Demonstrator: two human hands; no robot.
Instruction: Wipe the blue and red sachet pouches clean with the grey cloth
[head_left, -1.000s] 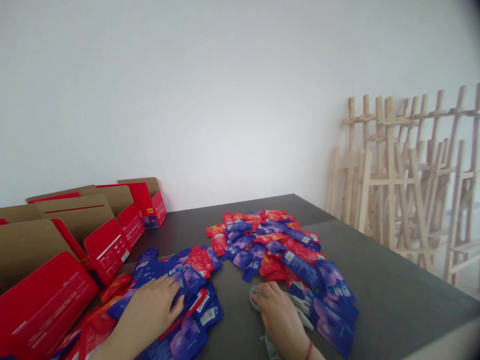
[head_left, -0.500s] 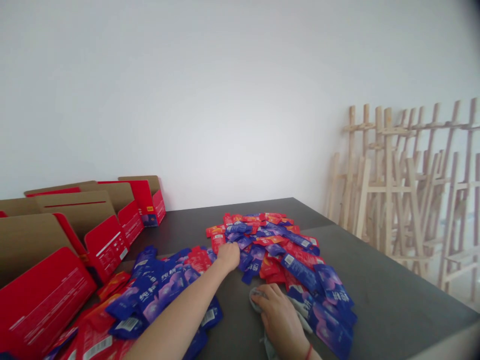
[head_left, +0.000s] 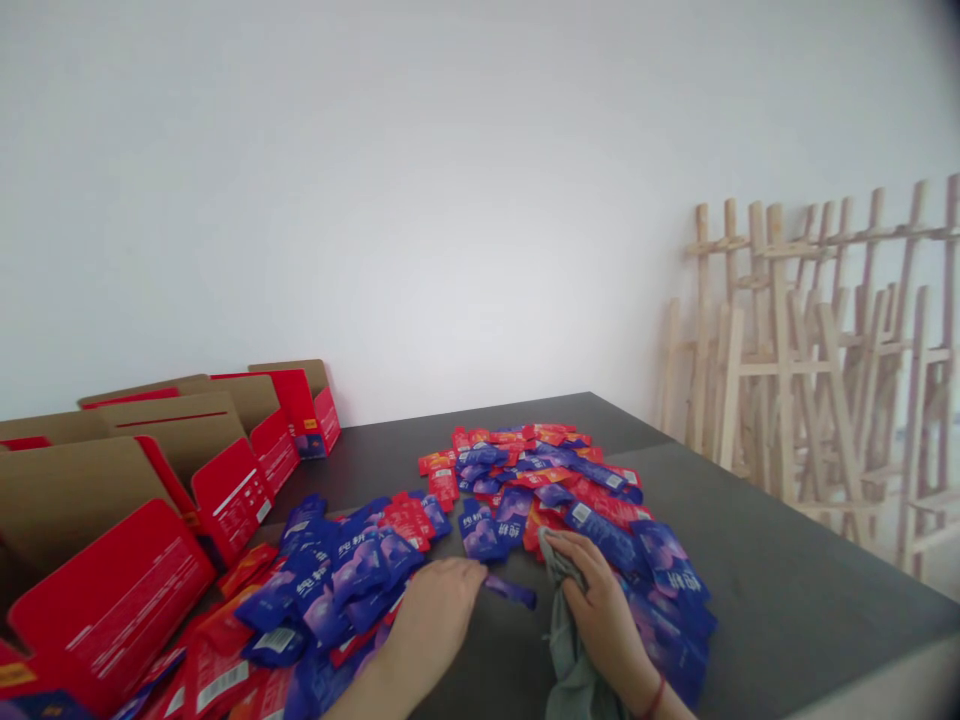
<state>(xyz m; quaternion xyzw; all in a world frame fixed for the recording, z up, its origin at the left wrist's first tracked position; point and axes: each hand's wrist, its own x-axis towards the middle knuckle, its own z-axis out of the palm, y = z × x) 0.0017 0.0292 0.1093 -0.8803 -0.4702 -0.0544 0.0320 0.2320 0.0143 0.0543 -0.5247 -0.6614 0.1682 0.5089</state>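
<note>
A blue-purple pouch (head_left: 514, 591) sticks out from the fingertips of my left hand (head_left: 439, 610), which is closed on it above the dark table. My right hand (head_left: 596, 600) grips a grey-green cloth (head_left: 568, 650) that hangs down toward the near edge. Just beyond and to the right of it spreads a pile of red and blue pouches (head_left: 600, 535). Another heap of blue and red pouches (head_left: 352, 565) lies left of my left hand, partly hidden by my forearm.
Open red cardboard boxes (head_left: 116, 600) with brown insides stand along the left side. Dark tabletop (head_left: 757, 570) extends to the right of the pile. Wooden easels (head_left: 780, 380) stand beyond the table's right edge, and a white wall (head_left: 450, 200) rises behind.
My left hand has drawn back toward me from the far pile with a blue-purple pouch. My right hand has lifted the cloth and shifted slightly right. The view has moved slightly.
</note>
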